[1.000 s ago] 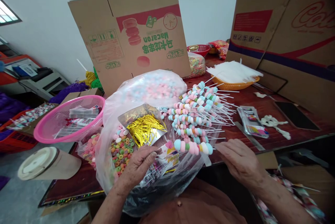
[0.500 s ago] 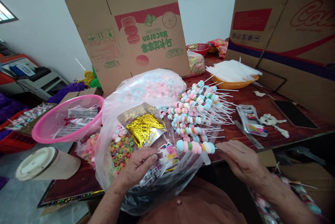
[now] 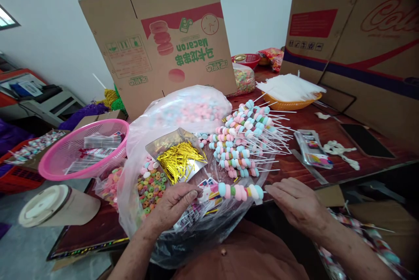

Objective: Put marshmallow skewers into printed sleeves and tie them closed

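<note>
My right hand [image 3: 294, 203] pinches the stick end of a marshmallow skewer [image 3: 240, 191] with blue, green, pink and yellow pieces, held level over the clear plastic bag [image 3: 199, 232] in my lap. My left hand [image 3: 172, 208] is closed on a small printed wrapper [image 3: 209, 188] at the skewer's tip, beside more printed wrappers [image 3: 193, 216] in the bag. Just beyond lie a packet of gold twist ties [image 3: 180, 160], ring-shaped cereal candy [image 3: 150, 186] and a pile of finished marshmallow skewers [image 3: 244, 140].
A bag of pink and blue marshmallows [image 3: 193, 109] sits behind. A pink basket [image 3: 81, 149] and a lidded paper cup [image 3: 55, 205] are on the left. An orange tray of white sticks [image 3: 290, 92], a phone [image 3: 365, 140] and cardboard boxes [image 3: 170, 39] stand on the wooden table [image 3: 327, 122].
My right hand has carried the skewer left and slightly down, so its tip now meets the wrapper in my left hand. My left hand stayed in place.
</note>
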A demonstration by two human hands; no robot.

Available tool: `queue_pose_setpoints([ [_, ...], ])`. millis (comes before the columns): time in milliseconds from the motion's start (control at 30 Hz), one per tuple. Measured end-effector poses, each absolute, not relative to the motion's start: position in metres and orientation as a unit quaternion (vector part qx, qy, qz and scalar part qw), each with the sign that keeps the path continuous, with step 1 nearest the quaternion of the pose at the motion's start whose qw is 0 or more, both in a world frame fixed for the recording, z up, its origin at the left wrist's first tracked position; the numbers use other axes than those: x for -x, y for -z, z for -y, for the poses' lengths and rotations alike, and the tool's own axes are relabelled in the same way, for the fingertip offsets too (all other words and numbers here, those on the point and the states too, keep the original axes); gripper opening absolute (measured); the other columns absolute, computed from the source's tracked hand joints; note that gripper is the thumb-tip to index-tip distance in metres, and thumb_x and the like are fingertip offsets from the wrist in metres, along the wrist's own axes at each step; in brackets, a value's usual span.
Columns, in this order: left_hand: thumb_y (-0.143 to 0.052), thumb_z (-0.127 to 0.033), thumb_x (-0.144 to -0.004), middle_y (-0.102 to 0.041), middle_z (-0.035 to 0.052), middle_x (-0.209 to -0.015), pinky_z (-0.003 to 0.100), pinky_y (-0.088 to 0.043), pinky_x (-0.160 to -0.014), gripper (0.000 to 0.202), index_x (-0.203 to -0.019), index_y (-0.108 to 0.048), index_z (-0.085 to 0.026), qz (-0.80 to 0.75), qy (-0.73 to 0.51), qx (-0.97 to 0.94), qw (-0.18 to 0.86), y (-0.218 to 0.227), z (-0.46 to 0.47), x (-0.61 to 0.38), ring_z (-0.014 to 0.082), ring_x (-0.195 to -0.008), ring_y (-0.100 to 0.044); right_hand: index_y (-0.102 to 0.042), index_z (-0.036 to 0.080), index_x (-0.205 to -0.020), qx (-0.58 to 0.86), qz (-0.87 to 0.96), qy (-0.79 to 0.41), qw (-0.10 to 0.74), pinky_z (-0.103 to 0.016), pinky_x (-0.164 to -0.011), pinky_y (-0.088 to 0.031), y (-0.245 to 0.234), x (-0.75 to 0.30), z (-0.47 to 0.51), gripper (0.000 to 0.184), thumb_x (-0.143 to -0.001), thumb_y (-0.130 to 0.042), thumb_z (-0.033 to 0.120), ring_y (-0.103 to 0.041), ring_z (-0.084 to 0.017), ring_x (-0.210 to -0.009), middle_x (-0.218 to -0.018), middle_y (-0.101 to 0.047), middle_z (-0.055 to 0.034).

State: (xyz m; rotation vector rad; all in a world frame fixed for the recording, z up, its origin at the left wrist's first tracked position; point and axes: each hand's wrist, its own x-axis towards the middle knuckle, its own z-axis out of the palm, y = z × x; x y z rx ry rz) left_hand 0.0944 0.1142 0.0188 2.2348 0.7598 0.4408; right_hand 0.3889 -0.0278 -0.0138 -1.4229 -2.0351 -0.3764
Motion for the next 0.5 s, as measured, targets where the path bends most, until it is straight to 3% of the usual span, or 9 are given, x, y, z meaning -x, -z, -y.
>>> queue_pose_setpoints([
  [200,-0.038,-0.036,-0.091,-0.065,0.0037,-0.074,0.026,-0.041,-0.071,0.034,-0.090,-0.067,-0.018,-0.248,-0.114,-0.937,0.218,-0.030,-0.126,-0.101,0.0153,-0.073,-0.057,-0.061,0.018,-0.093,0.561,0.776,-0.015,0.288,-0.023,-0.062,-0.046,0.005,-0.387,0.027,0.023,-0.089,-0.039,0.014,-0.060,-0.013,-0.069,-0.078,-0.065,-0.0050],
  [500,-0.035,-0.037,-0.093,-0.064,0.0025,-0.073,0.024,-0.041,-0.069,0.037,-0.087,-0.066,-0.018,-0.222,-0.107,-0.929,0.275,-0.035,-0.128,-0.102,0.0139,-0.072,-0.056,-0.059,0.019,-0.087,0.565,0.777,-0.105,0.258,-0.022,-0.059,-0.041,0.002,-0.396,0.031,0.021,-0.090,-0.038,0.016,-0.056,-0.013,-0.063,-0.070,-0.060,-0.0020],
])
